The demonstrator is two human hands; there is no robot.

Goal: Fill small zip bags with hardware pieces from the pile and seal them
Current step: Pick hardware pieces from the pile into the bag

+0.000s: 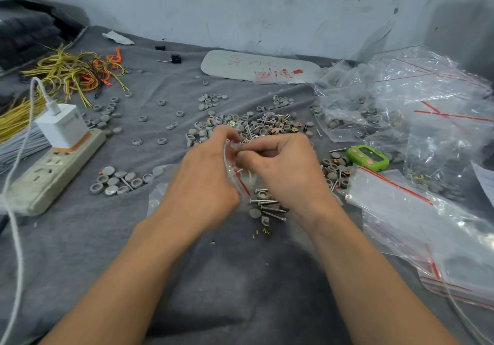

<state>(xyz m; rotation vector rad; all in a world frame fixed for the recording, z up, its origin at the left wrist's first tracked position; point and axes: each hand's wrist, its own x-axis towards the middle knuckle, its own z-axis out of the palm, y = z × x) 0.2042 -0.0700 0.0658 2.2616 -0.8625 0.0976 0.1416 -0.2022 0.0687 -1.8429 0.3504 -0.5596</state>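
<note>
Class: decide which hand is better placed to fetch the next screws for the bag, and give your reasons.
Probably the right hand: the loose screws lie just beside its wrist, while the left hand grips the zip bag by its mouth.

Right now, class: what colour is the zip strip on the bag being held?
Red: the zip strip on the bag, best seen in the head view.

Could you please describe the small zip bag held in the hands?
The small zip bag is clear, thin plastic with a red line along its mouth. The left hand and right hand pinch it near the mouth, above loose screws and grey caps on the grey cloth. Blur hides its contents.
</note>
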